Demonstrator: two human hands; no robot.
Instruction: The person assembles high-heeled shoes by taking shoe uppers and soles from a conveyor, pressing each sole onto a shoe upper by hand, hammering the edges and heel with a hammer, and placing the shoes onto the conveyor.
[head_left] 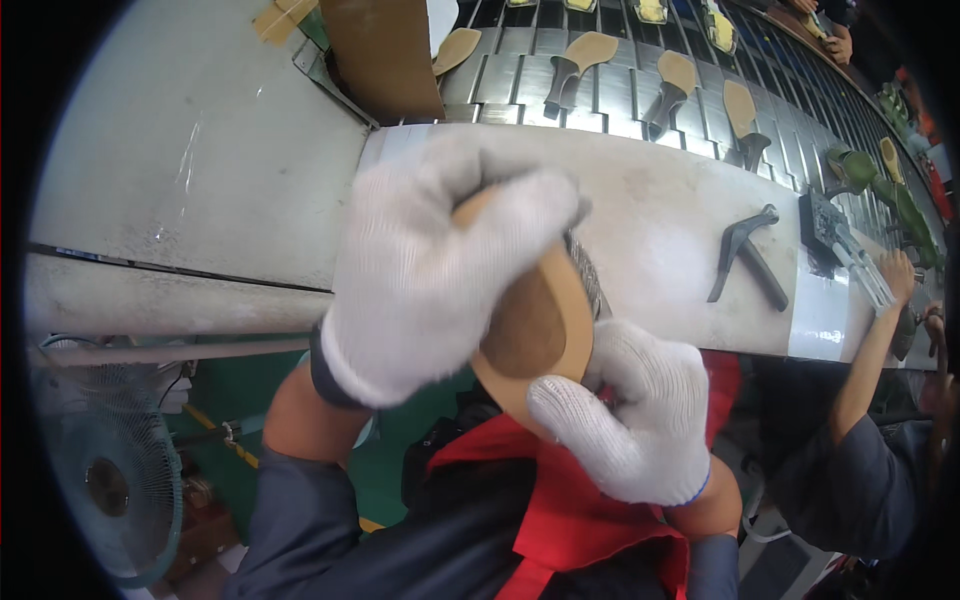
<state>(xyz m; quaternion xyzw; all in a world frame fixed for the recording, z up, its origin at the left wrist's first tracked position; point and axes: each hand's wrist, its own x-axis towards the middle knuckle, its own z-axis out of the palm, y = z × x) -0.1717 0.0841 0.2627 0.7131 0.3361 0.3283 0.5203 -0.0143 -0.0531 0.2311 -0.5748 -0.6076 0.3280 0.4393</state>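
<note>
Both my hands wear white knit gloves. My left hand [430, 265] wraps over the upper end of a tan shoe sole [572, 310] with a brown oval middle, its thumb lying across the face. Lower down, my right hand [635, 415] pinches the sole's other end between thumb and fingers. A dark, textured edge shows behind the sole on its right side; what it belongs to is mostly hidden. The sole is held tilted at the near edge of the pale worktable [650, 230], in front of my red apron [570, 500].
Black-handled pincers [747, 255] lie on the table to the right, beside a dark metal tool [840, 240]. Behind runs a slatted metal conveyor [610, 95] carrying several tan soles [590, 48]. A co-worker's arm [868, 360] reaches in at right; a fan [110, 485] stands lower left.
</note>
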